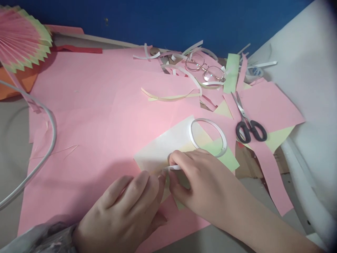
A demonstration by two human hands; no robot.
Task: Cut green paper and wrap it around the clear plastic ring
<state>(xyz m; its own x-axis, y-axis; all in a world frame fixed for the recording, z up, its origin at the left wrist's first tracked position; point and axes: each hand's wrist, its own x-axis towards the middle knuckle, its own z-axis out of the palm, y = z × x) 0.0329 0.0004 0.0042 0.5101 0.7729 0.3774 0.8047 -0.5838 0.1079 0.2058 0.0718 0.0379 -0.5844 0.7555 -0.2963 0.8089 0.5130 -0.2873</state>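
My left hand (126, 207) rests near the table's front edge, fingers curled and pressed on the lower corner of a pale cream and green paper piece (168, 144). My right hand (200, 179) is beside it, pinching the end of a thin white strip (174, 167). That strip curls away in a loop (207, 135) lying over the paper piece. Both lie on a large pink sheet (92, 116) covering the table. The fingertips of the two hands almost touch.
Black-handled scissors (249, 121) lie to the right. Eyeglasses (205, 68) sit among several white and cream paper strips (171, 96) at the back. A pink and green pleated fan (22, 38) is far left, a grey cable (50, 140) at the left. White cloth (310, 88) on the right.
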